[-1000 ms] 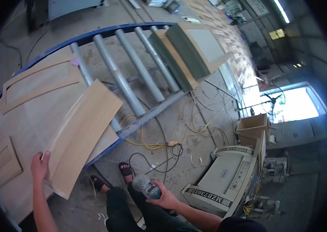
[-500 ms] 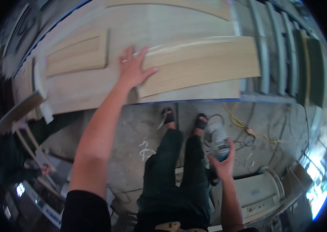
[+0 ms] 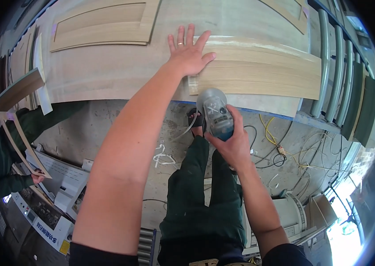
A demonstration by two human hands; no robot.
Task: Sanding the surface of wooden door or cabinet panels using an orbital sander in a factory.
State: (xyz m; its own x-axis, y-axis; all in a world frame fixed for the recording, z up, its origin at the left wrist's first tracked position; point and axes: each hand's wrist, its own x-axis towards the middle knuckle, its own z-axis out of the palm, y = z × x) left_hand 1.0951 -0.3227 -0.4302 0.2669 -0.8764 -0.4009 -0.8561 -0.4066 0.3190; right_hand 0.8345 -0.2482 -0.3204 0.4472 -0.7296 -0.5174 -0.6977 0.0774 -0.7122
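On a light wood panel (image 3: 263, 73), my left hand (image 3: 189, 57) lies flat with its fingers spread. Its thumb rests on the panel's left end, and the other fingers reach onto the pale board (image 3: 107, 84) beneath. A shiny whitish band runs along the panel's far edge. Closed round a hand-held power tool (image 3: 216, 113) is my right hand (image 3: 234, 142). The tool has a rounded grey body and a blue lower part, and I cannot make out its exact kind. It is held in front of the bench's near edge, close to the panel's near left corner.
Framed wood panels (image 3: 103, 24) lie farther back on the board. Metal rollers (image 3: 322, 66) and green pieces (image 3: 365, 106) stand at the right. Yellow and dark cables (image 3: 280, 150) trail over the floor. At the left another person (image 3: 1, 164) holds a small wooden frame (image 3: 23, 142).
My right hand has brought the power tool up and forward to the bench's near edge. My left hand stays spread at the panel's left end. The whole view has shifted.
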